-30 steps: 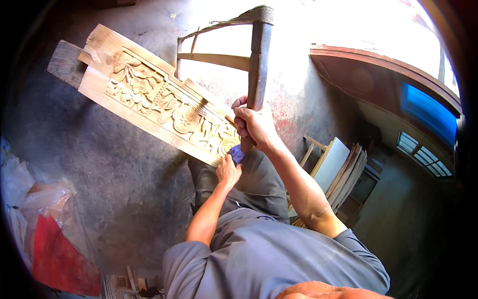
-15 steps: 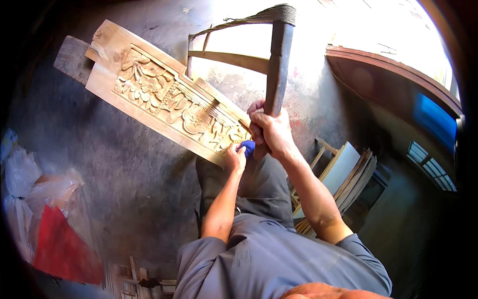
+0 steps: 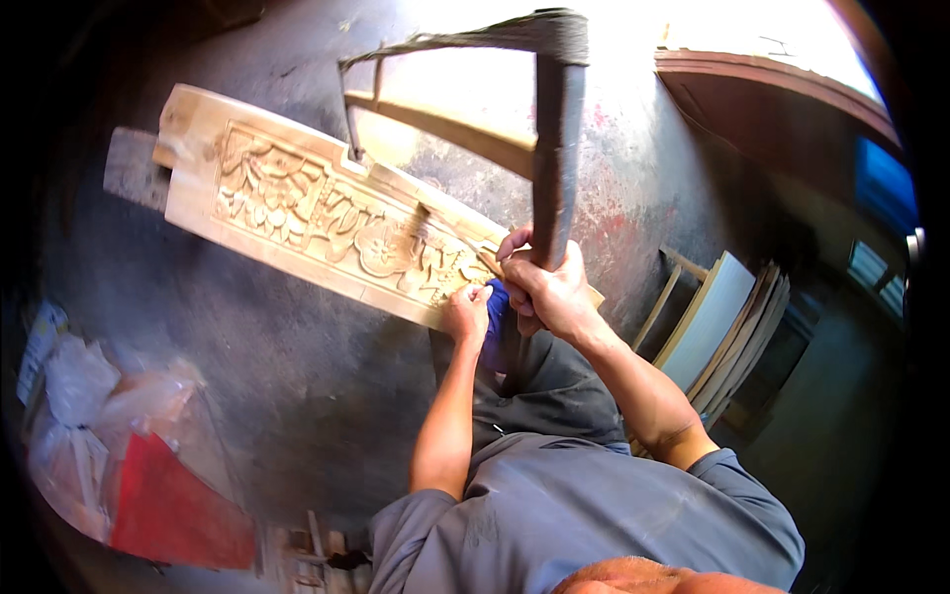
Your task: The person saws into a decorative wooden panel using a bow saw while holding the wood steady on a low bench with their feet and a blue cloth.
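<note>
Head view: a long carved wooden panel (image 3: 327,223) runs from the upper left toward the centre, over a concrete floor (image 3: 297,386). At its near end, the left hand (image 3: 465,312) is closed against the carving, pinching a small blue-handled tool (image 3: 495,317). The right hand (image 3: 549,292) grips a dark upright wooden post (image 3: 554,148). This looks like detail work on the carving's near end; steady, small strokes seem called for. At lower left, clear plastic bags (image 3: 89,406) and a red bag (image 3: 173,515) lie heaped, contents unclear.
</note>
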Demonstrator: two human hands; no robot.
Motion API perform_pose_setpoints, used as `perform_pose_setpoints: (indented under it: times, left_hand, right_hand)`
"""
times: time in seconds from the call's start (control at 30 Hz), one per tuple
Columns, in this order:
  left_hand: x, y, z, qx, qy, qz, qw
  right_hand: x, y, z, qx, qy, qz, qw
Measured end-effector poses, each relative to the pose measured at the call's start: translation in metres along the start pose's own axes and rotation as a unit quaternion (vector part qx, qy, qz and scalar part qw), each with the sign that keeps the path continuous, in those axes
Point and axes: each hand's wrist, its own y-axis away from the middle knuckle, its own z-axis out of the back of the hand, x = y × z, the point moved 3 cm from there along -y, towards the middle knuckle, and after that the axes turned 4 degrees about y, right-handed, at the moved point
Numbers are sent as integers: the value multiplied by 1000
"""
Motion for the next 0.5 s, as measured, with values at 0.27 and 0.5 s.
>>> perform_pose_setpoints:
  times: [0.27, 0.5]
  left_hand:
    - [7, 7, -11, -7, 20, -3, 1000]
    - [12, 4, 4, 10, 1, -32, 999]
  right_hand:
    - [2, -5, 19, 20, 41, 12, 999]
    - [13, -3, -2, 27, 0, 20, 999]
